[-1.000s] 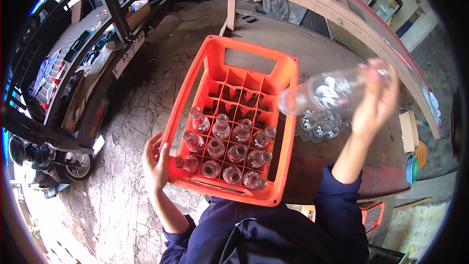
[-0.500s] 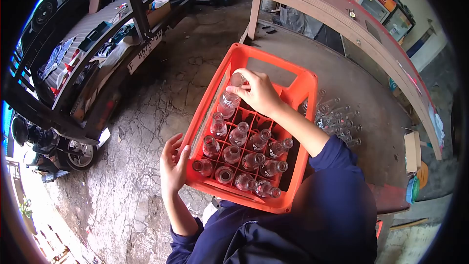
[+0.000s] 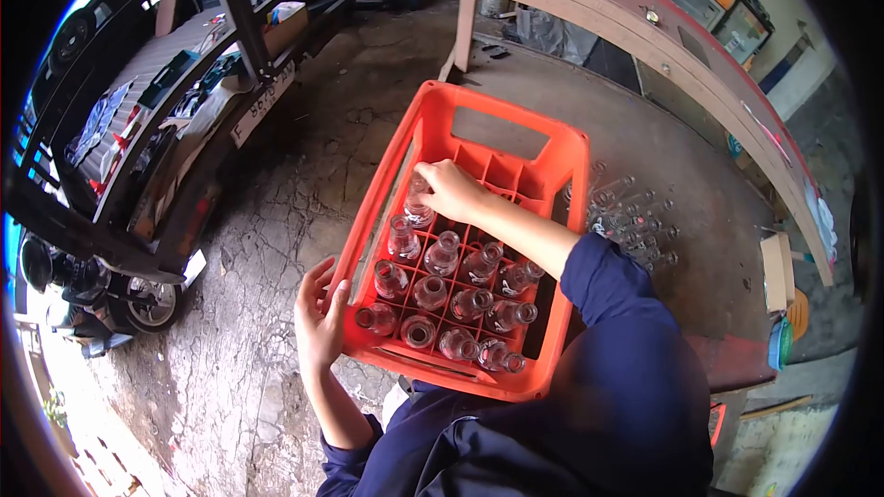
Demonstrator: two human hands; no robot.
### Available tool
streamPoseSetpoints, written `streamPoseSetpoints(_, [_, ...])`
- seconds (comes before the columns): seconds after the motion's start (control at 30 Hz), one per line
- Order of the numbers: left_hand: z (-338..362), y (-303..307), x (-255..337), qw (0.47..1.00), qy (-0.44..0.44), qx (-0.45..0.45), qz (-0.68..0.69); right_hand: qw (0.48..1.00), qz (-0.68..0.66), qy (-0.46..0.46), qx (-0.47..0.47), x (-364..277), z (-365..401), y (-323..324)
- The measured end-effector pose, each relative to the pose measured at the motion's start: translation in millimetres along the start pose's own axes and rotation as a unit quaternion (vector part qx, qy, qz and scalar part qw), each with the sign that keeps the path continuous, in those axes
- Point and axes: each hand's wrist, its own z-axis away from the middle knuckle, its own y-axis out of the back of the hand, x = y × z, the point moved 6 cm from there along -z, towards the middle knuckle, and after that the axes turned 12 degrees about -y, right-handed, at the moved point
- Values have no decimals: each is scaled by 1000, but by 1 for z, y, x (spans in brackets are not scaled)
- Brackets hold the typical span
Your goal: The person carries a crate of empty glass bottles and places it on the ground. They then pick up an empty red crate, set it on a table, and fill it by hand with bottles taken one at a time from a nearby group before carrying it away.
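An orange-red plastic crate (image 3: 569, 221) with a grid of compartments is tilted in front of me. Several clear glass bottles (image 3: 443, 254) with white print stand in its nearer compartments. My right hand (image 3: 449, 191) is closed round the top of another glass bottle (image 3: 419, 213), which sits low in a compartment at the left side, past the other bottles. My fingers partly hide its neck. My left hand (image 3: 319, 324) is at the crate's near left edge, thumb up against the side, fingers apart and holding nothing.
More glass bottles (image 3: 635, 221) are grouped on the concrete floor right of the crate. A long wooden table (image 3: 589, 5) curves along the back and right. A truck bed (image 3: 138, 120) with tools stands at left, near a motorbike wheel (image 3: 150, 302).
My right hand has lowered the bottle from above the crate into a compartment at the left side. My left hand stays by the crate's edge; the view has shifted slightly.
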Motion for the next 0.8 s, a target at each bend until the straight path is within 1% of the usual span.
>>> streamPoseSetpoints(0.03, [0, 0, -1, 1000, 1, 1, 5, 1000, 0, -7, 13, 2, 1, 0])
streamPoseSetpoints(0.07, [0, 0, -2, 1000, 0, 1, 10, 999, 32, -28, -5, 4, 1, 0])
streamPoseSetpoints(0.13, [0, -2, -1, 999, 1, 11, 45, 999, 33, -34, -3, -3, 11, 17])
streamPoseSetpoints(0.23, [1, -2, -3, 999, 14, 0, 36, 998, 7, 6, 58, -23, 45, 69])
streamPoseSetpoints(0.27, [1, -2, -3, 999, 7, 0, 40, 996, -48, -36, 64, -27, 61, 94])
streamPoseSetpoints(0.3, [1, -2, -6, 999, -1, 0, 43, 992, -60, -46, 102, -20, 74, 112])
streamPoseSetpoints(0.33, [0, -2, -7, 999, -8, 1, 47, 986, -58, -34, 153, -15, 89, 133])
streamPoseSetpoints(0.37, [0, -3, -5, 999, -5, -3, 44, 973, -51, -58, 219, -10, 108, 156])
streamPoseSetpoints(0.4, [-1, -3, -5, 999, -1, -7, 37, 959, -1, -63, 276, 6, 123, 172])
streamPoseSetpoints(0.43, [-1, -2, -6, 999, 2, -11, 30, 944, 24, -148, 293, 24, 138, 185])
streamPoseSetpoints(0.47, [-1, -2, -6, 1000, 6, -15, 22, 934, 37, -130, 331, 43, 151, 193])
streamPoseSetpoints(0.5, [0, -2, -5, 1000, 5, -15, 18, 925, 55, -176, 332, 66, 166, 198])
streamPoseSetpoints(0.53, [0, -2, -5, 1000, 3, -14, 13, 909, 133, -221, 327, 80, 180, 201])
streamPoseSetpoints(0.6, [0, -2, -4, 1000, -1, -11, 5, 864, 211, -343, 301, 103, 209, 198])
streamPoseSetpoints(0.67, [0, -3, -4, 1000, 3, -6, 12, 875, 194, -362, 257, 132, 226, 182])
streamPoseSetpoints(0.7, [1, -3, -5, 1000, 5, -3, 16, 873, 198, -378, 236, 127, 228, 178])
streamPoseSetpoints(0.73, [1, -2, -6, 1000, 4, -3, 14, 875, 212, -351, 258, 124, 230, 176])
streamPoseSetpoints(0.8, [1, -1, -8, 1000, 2, -2, 10, 858, 246, -360, 273, 115, 232, 177])
